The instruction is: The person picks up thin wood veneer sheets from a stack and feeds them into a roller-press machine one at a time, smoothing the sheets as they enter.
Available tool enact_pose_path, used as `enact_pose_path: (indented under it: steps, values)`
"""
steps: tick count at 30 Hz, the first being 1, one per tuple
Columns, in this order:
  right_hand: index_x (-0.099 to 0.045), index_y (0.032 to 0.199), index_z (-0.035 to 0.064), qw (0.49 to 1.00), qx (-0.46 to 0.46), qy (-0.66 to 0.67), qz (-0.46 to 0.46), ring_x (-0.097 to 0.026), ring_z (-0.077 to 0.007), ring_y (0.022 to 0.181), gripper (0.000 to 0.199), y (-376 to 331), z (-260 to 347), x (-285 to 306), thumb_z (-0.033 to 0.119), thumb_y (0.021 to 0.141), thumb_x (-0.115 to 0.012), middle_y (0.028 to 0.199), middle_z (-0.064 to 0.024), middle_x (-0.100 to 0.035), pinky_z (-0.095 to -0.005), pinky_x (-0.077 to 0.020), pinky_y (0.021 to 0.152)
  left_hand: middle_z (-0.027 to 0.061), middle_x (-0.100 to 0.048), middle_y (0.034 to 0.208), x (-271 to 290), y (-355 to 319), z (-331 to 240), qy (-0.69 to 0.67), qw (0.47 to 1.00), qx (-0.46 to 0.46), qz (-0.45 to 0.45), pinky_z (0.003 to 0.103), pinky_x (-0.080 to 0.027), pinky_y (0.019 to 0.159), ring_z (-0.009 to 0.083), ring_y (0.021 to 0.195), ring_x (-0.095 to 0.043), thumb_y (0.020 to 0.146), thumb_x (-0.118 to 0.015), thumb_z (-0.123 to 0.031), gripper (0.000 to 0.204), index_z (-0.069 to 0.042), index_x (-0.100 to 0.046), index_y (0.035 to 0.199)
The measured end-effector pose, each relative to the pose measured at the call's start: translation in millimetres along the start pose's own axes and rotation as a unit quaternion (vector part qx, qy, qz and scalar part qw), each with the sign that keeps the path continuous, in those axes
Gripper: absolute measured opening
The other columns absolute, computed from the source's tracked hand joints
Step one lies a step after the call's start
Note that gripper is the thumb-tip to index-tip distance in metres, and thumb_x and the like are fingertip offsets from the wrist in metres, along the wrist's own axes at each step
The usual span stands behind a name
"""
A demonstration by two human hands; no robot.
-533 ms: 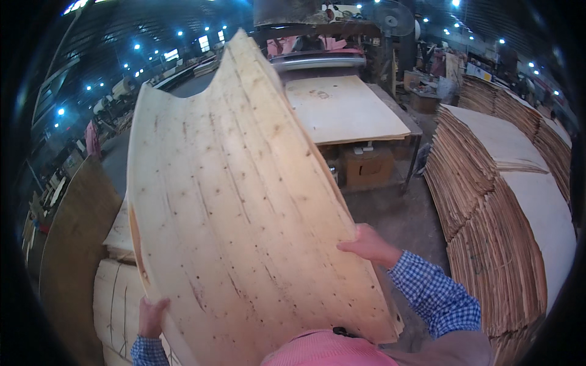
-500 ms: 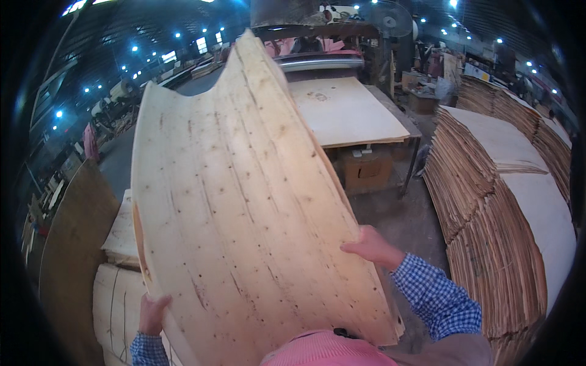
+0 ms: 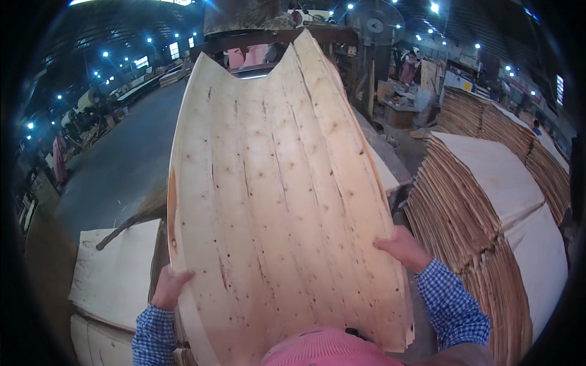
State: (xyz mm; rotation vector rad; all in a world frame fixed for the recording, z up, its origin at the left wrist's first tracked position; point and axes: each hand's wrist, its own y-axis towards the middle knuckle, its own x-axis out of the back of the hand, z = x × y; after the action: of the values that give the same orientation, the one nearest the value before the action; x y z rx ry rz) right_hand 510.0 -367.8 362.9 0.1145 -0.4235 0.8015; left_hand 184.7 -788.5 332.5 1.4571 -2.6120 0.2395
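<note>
A large sheet of pale wood veneer point(image 3: 274, 201), bowed lengthwise and marked with dark knots and cracks, stretches away from my body. Its edges look several layers thick; I cannot tell how many sheets there are. My left hand point(image 3: 172, 287) grips the left edge, with the thumb over the top face. On the opposite edge my right hand point(image 3: 404, 247) holds on in the same way. The fingers of both hands are hidden under the wood. Most of the pale sheet point(image 3: 383, 168) on the machine table beyond is covered by the veneer.
Tall veneer stacks point(image 3: 482, 183) stand along the right. Lower at the left lies another veneer pile point(image 3: 113, 271), with a broom-like tool point(image 3: 137, 218) by it. A machine point(image 3: 244, 33) with pink material stands ahead, next to a fan point(image 3: 375, 25). Grey floor point(image 3: 128, 165) stretches leftward.
The veneer has swung rightward in view and now hides the machine's roller and most of its table. Both hands keep their hold and have shifted right. The broom-like tool has come into view.
</note>
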Motion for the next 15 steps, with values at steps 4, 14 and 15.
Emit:
enact_pose_path:
  steps: [4,14,15]
  values:
    - [-0.063,0.110,-0.0075,1.000,-0.007,-0.004,-0.022,-0.066,-0.0173,0.087,0.036,-18.4,0.6,-20.8,0.009,0.079,-0.069,0.099,-0.0122,-0.069,-0.0301,-0.0520,0.076,0.0101,-0.068,0.097,29.4,16.1,26.2,0.088,0.996,-0.025,0.008,0.031,-0.051,0.075,0.0157,0.083,-0.064,0.082,-0.064,-0.005,0.031,0.008,-0.062,0.110]
    - [-0.065,0.105,-0.0054,0.995,-0.102,0.013,-0.005,-0.066,-0.0197,0.081,0.038,60.3,-39.4,8.2,0.015,0.075,-0.076,0.096,-0.0119,-0.069,-0.0328,-0.0525,0.072,0.0165,-0.068,0.104,130.9,133.7,126.0,0.050,0.992,0.087,0.070,0.034,-0.052,0.081,0.0204,0.089,-0.065,0.080,-0.073,-0.027,0.048,0.008,-0.064,0.110]
    - [-0.066,0.103,-0.0057,0.992,-0.127,-0.007,-0.009,-0.066,-0.0202,0.083,0.039,80.6,-59.8,4.6,0.017,0.074,-0.077,0.095,-0.0125,-0.069,-0.0332,-0.0519,0.074,0.0175,-0.068,0.105,142.5,158.2,144.5,0.069,0.988,0.128,0.050,0.034,-0.051,0.083,0.0219,0.092,-0.064,0.079,-0.074,-0.029,0.050,0.008,-0.063,0.111]
